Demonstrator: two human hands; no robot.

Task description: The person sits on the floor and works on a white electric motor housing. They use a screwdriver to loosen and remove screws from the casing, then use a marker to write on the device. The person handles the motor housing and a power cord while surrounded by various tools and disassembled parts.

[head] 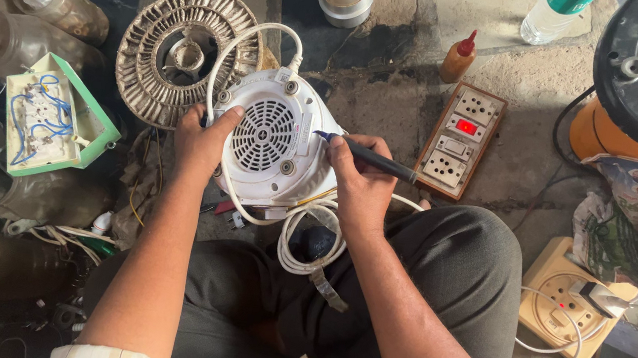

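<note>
White plastic fills the middle of the view: the underside of a small appliance base (272, 150), round-cornered, with a circular vent grille at its centre and screws at its corners, held tilted over the lap of a person sitting on a stone floor. Its white power cord (307, 242) loops up over the top edge and coils loosely below it.

The left hand (202, 142) grips the base's left edge, fingers wrapped behind and the thumb pressed flat on the face, close to a screw. The right hand (362, 179) is closed around a dark-handled screwdriver (366, 157). The tool lies nearly level, its long axis running right to left, handle toward a wooden switchboard (460, 140) with a lit red indicator, tip pointing at the base's right edge. The tip sits just at or touching that rim, to the right of the grille and above the lower right screw; whether it is seated in anything cannot be told.

So the right hand is the nearer one to the right-side screws, and the base lies directly left of its fingers.

Around them: a ribbed metal motor ring (176, 52) just behind the base, a green box of blue wiring (56, 122) to the left, and a small brown bottle with a red cap (459, 56).
</note>
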